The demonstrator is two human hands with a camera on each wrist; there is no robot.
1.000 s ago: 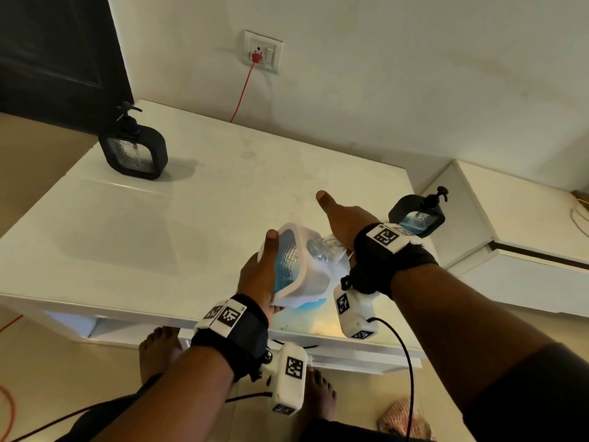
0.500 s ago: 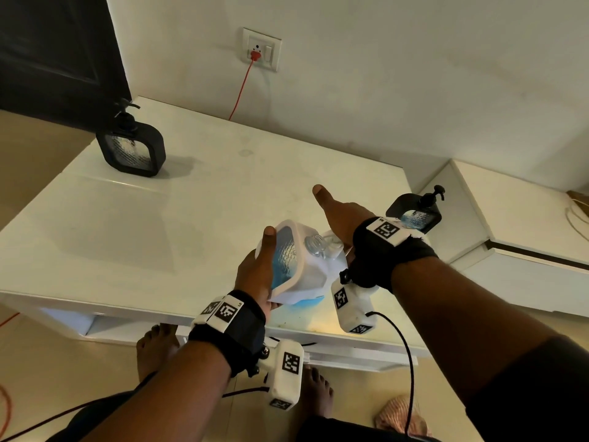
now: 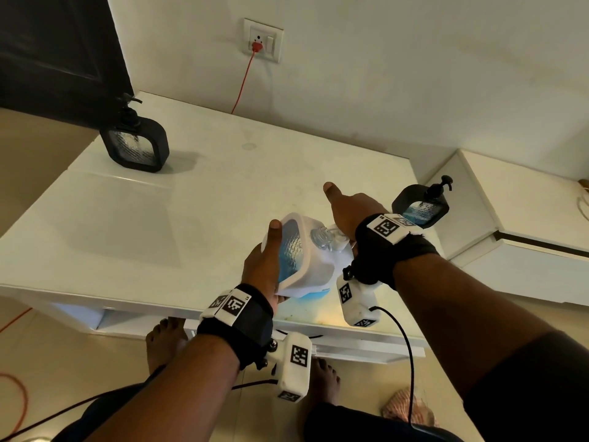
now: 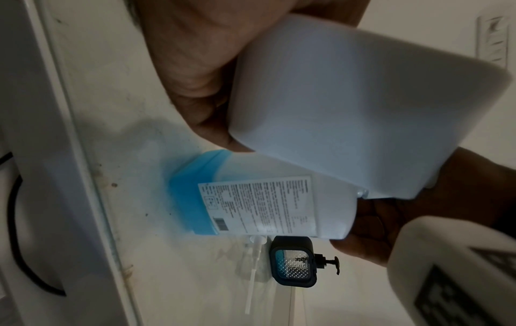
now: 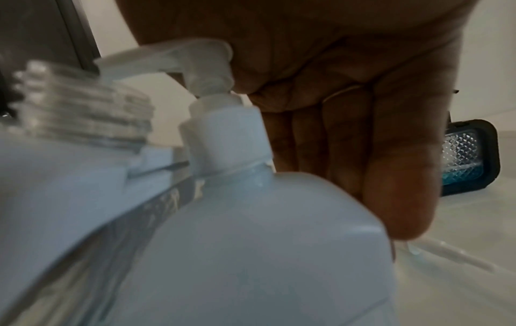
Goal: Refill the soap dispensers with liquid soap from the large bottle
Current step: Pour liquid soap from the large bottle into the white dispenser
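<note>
Little has moved: the left grip [image 3: 261, 269] still clasps the tilted white dispenser [image 3: 306, 263] above the surface [image 3: 159, 218], its neck by the large bottle [image 4: 265, 207]'s pump [image 5: 223, 132] under the right grip [image 3: 350, 212]'s flat palm; filling seems underway

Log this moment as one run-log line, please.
task: refill | left hand: grips white dispenser, tilted, neck open | right hand: over large bottle pump | loose pump: on table
</note>
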